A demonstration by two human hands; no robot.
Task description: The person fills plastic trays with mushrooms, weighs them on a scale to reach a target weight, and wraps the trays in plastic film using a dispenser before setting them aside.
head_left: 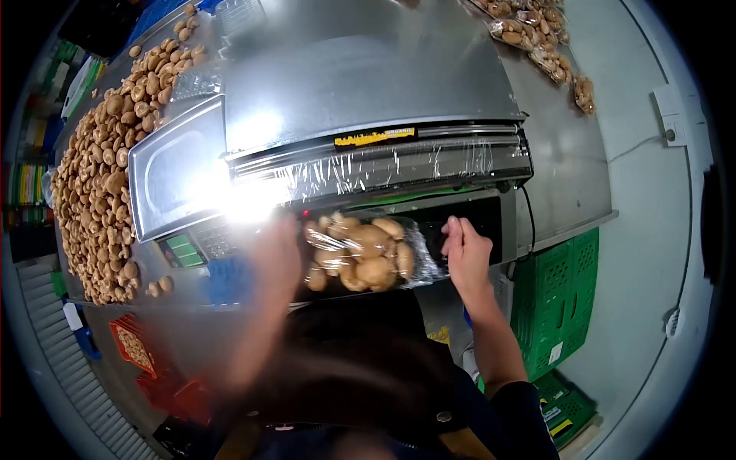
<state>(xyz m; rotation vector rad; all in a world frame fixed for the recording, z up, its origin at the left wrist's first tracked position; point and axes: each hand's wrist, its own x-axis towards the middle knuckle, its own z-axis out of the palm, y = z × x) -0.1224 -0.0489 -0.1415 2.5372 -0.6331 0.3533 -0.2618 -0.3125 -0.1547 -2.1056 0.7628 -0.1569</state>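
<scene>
A clear film-wrapped pack of brown mushrooms (360, 257) lies on the dark front plate of the wrapping machine, with a loose, crumpled tail of film (426, 261) at its right end. Beside its left end is my left hand (274, 257), smeared by motion, so its fingers cannot be read. Just right of the film tail, my right hand (466, 251) has its fingers curled together; whether film is pinched in them is too small to tell. Behind the pack, a strip of stretched film (360, 172) runs along the wrapping machine (368, 77).
Loose mushrooms (100, 199) form a large heap on the left. A metal weighing tray (172, 169) stands between heap and machine. Several wrapped packs (537, 38) lie at the back right. Green crates (556, 299) stand below right, a red crate (132, 343) below left.
</scene>
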